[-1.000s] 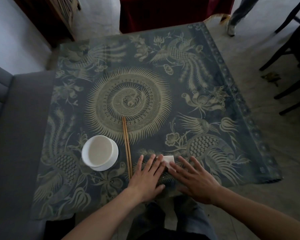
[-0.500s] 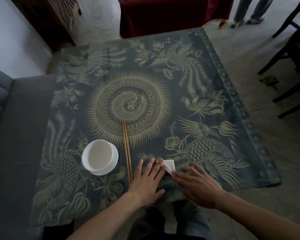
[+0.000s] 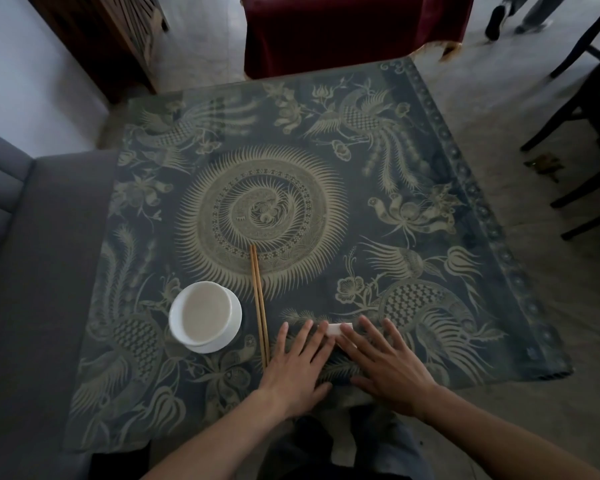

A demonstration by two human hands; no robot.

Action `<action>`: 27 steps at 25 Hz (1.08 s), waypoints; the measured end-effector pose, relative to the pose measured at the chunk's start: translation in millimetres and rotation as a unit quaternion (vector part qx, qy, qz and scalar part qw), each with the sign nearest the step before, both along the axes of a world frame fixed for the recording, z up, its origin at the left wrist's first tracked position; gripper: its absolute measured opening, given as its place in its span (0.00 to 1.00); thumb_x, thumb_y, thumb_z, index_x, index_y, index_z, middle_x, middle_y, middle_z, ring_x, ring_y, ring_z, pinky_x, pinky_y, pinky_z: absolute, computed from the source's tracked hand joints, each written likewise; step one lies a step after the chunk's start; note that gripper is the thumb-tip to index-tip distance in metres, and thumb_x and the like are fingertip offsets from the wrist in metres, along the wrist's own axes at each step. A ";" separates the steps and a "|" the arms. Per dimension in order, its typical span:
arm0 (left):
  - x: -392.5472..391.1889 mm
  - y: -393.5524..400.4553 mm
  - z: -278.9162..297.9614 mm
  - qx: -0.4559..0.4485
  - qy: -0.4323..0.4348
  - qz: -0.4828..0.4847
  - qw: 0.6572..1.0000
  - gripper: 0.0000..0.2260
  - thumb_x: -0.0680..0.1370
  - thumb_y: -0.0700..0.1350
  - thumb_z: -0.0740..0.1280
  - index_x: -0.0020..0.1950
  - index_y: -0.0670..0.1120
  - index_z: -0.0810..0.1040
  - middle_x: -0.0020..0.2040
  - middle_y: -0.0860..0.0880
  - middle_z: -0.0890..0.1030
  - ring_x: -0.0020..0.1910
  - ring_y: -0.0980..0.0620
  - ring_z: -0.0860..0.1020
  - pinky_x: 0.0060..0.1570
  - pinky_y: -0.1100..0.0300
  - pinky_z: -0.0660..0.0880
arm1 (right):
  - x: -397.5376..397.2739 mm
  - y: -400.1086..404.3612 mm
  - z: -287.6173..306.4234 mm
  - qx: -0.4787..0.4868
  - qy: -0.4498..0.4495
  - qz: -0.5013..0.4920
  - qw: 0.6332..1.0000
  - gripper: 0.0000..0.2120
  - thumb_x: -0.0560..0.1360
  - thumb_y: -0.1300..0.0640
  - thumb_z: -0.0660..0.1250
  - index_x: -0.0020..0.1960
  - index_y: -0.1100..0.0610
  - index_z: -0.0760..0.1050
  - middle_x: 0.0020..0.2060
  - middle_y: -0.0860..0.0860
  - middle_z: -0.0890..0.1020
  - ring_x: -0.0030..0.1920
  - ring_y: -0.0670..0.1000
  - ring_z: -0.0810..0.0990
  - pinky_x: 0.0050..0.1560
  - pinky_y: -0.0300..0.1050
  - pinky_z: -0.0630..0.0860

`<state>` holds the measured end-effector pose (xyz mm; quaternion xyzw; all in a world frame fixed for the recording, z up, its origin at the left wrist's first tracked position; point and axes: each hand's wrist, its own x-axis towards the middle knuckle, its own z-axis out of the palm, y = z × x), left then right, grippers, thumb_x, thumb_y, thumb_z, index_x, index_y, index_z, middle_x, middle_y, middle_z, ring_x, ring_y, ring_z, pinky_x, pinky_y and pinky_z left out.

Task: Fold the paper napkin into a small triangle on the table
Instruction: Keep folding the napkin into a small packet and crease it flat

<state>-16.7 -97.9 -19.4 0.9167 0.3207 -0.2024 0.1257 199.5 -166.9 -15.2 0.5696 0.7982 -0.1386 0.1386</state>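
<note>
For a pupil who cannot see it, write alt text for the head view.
Both flat hands, left hand and right hand, press a small white napkin onto a patterned table. Chopsticks and a white bowl lie to their left.

A square tabletop (image 3: 465, 188) covered by a dark blue-grey cloth printed with pale phoenixes, flowers and a central sunburst fills the middle of the room. A grey upholstered sofa (image 3: 39, 258) with stitched cushions stands against its left edge. Beyond the far edge sits a dark red velvet-draped piece of furniture (image 3: 343, 32), and to its left a dark brown carved wooden cabinet (image 3: 108, 36) stands against a pale wall (image 3: 25, 84). The floor (image 3: 541, 306) is worn grey concrete. Black wooden chair legs (image 3: 575, 109) stand at the right. The light is dim.
</note>
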 end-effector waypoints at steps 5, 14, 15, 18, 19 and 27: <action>-4.3 -2.2 2.9 0.005 -0.011 0.021 1.000 0.35 0.80 0.62 0.53 0.79 0.51 0.40 0.80 0.48 0.36 0.77 0.44 0.34 0.71 0.35 0.32 | 3.6 4.5 1.1 -0.003 0.002 0.002 1.000 0.35 0.78 0.36 0.56 0.79 0.47 0.48 0.78 0.50 0.51 0.76 0.62 0.47 0.69 0.66 0.47; -1.0 -3.1 8.1 0.011 -0.012 0.026 1.000 0.34 0.80 0.60 0.54 0.80 0.50 0.42 0.80 0.47 0.39 0.78 0.43 0.36 0.70 0.35 0.30 | 7.4 3.8 -0.8 0.005 0.015 -0.009 1.000 0.35 0.77 0.34 0.54 0.79 0.44 0.47 0.78 0.53 0.55 0.76 0.63 0.50 0.69 0.67 0.48; -0.4 -3.6 8.2 0.013 -0.014 0.028 0.999 0.34 0.80 0.60 0.54 0.80 0.50 0.42 0.80 0.46 0.39 0.78 0.44 0.36 0.70 0.35 0.30 | 8.7 4.7 0.1 0.005 0.010 -0.003 1.000 0.35 0.77 0.33 0.54 0.79 0.44 0.48 0.78 0.53 0.56 0.76 0.63 0.52 0.69 0.68 0.50; 1.1 -2.6 9.7 0.018 -0.012 0.022 1.000 0.35 0.79 0.60 0.55 0.80 0.49 0.43 0.81 0.45 0.40 0.78 0.44 0.37 0.70 0.35 0.30 | 10.5 9.1 5.0 -0.005 -0.013 0.014 1.000 0.36 0.75 0.32 0.57 0.78 0.44 0.53 0.76 0.54 0.62 0.74 0.63 0.61 0.67 0.72 0.62; 1.8 -2.8 9.4 0.022 -0.013 0.020 0.999 0.35 0.79 0.60 0.55 0.79 0.49 0.43 0.81 0.45 0.41 0.78 0.43 0.38 0.70 0.35 0.30 | 10.4 9.1 6.6 -0.008 -0.013 0.011 1.000 0.36 0.74 0.32 0.58 0.77 0.44 0.55 0.75 0.54 0.63 0.73 0.63 0.63 0.65 0.73 0.64; -3.8 -1.0 6.4 0.010 -0.033 0.030 0.999 0.34 0.78 0.60 0.55 0.80 0.52 0.45 0.81 0.48 0.42 0.79 0.43 0.41 0.69 0.38 0.27 | -5.8 42.2 13.3 0.012 0.094 -0.115 0.989 0.24 0.79 0.40 0.56 0.72 0.45 0.64 0.67 0.47 0.74 0.66 0.55 0.70 0.61 0.52 0.70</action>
